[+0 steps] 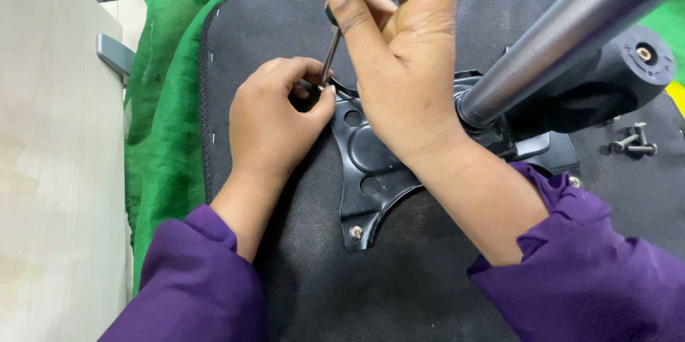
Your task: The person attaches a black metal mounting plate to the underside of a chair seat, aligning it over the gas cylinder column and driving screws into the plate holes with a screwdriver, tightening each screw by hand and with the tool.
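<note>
- The right hand (pixel 399 78) was closed around the dark handle of a screwdriver (pixel 342 10), thumb along the handle, holding it nearly upright with a slight tilt.
- The screwdriver's thin metal shaft ran down to a screw (pixel 326 87) at the upper left arm of a black metal plate (pixel 364 156).
- The left hand (pixel 275 121) lay on the underside of the chair seat (pixel 285 28), fingers curled narrowly, thumb and forefinger pinched close around the screw at the tip of the shaft.
- I could not tell whether the fingers actually gripped the screw or only steadied it.
- The black plate lay flat on the seat's dark fabric underside, with round holes in it and another screw (pixel 355 231) already seated in its lower arm.
- A grey metal tube (pixel 564 35) rose from the middle of the plate toward the upper right, beside a black plastic knob (pixel 628 71).
- Two loose bolts (pixel 631 144) lay on the seat fabric at the right, well apart from both hands.
- Both arms wore purple sleeves (pixel 193 285).
- A green cloth (pixel 164 114) lay under the seat on its left side.
- A pale wooden cabinet (pixel 50 171) with a grey handle (pixel 114 53) stood just left of the cloth.
</note>
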